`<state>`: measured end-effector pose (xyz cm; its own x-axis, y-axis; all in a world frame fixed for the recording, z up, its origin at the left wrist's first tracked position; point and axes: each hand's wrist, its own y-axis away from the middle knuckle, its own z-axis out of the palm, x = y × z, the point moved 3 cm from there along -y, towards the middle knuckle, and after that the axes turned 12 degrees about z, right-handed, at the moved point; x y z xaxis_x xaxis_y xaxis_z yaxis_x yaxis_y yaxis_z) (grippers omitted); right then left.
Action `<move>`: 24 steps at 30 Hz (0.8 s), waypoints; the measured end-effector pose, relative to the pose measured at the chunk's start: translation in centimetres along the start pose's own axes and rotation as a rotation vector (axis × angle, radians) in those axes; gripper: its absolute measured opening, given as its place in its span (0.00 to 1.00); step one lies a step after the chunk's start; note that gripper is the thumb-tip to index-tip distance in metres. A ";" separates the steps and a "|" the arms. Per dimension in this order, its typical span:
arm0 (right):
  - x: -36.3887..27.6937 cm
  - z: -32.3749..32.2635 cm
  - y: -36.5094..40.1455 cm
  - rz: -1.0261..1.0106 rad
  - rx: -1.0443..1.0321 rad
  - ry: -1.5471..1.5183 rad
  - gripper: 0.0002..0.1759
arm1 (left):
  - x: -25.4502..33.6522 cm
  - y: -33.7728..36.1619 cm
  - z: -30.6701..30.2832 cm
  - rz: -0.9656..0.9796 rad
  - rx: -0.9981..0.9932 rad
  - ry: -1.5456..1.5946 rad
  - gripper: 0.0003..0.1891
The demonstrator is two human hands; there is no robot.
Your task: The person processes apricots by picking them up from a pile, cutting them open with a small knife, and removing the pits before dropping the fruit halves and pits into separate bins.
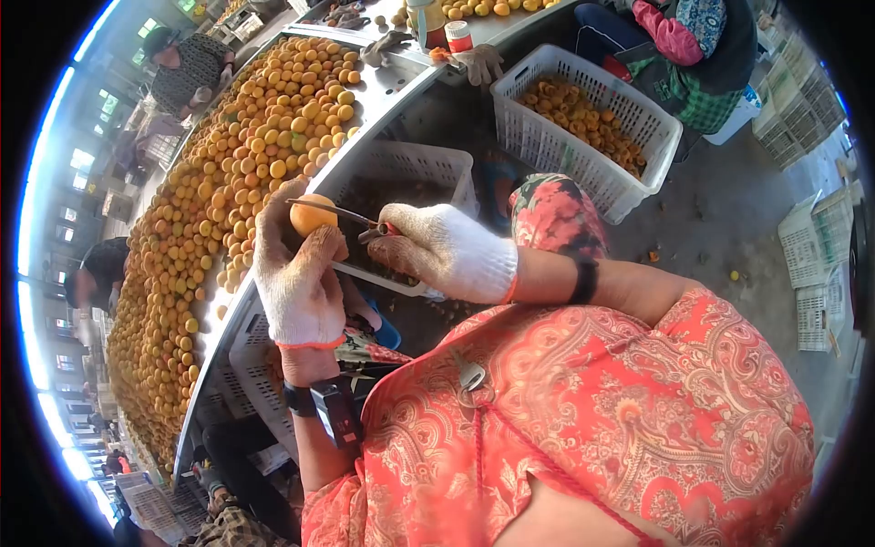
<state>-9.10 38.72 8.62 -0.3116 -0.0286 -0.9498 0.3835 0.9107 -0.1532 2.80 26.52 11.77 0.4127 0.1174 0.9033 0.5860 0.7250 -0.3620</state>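
My left hand (pixel 299 278), in a soiled white glove, is shut on a round orange fruit (pixel 310 217), held up over the table's edge. A watch is on that wrist. My right hand (pixel 445 251), also gloved, grips a thin metal blade (pixel 339 211) whose tip lies across the top of the fruit. Both hands are close together above a white plastic basket (pixel 428 164) that stands beside the table.
A long metal table (pixel 387 87) carries a thick spread of orange fruit (pixel 237 173). Another white basket (pixel 583 123) holds cut fruit pieces. Other people work along the table's far side and end, and stacked crates (pixel 816 273) stand at the right.
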 end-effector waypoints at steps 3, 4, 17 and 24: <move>-0.9 0.2 0.6 0.008 -0.006 0.032 0.15 | 0.7 0.6 0.5 0.046 -0.017 -0.017 0.24; -1.0 0.3 0.8 0.014 0.000 0.044 0.15 | 0.8 0.8 0.5 0.050 -0.016 -0.014 0.24; -1.7 0.7 1.9 -0.014 0.117 0.201 0.16 | 1.4 1.8 1.6 0.073 0.044 0.021 0.22; -2.2 0.1 2.4 -0.054 0.196 0.289 0.13 | 2.0 1.8 2.5 0.173 0.011 -0.015 0.21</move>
<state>-7.37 40.94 10.33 -0.5582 0.0692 -0.8268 0.5111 0.8137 -0.2769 2.92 29.77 13.56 0.4966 0.2513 0.8308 0.4989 0.7006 -0.5101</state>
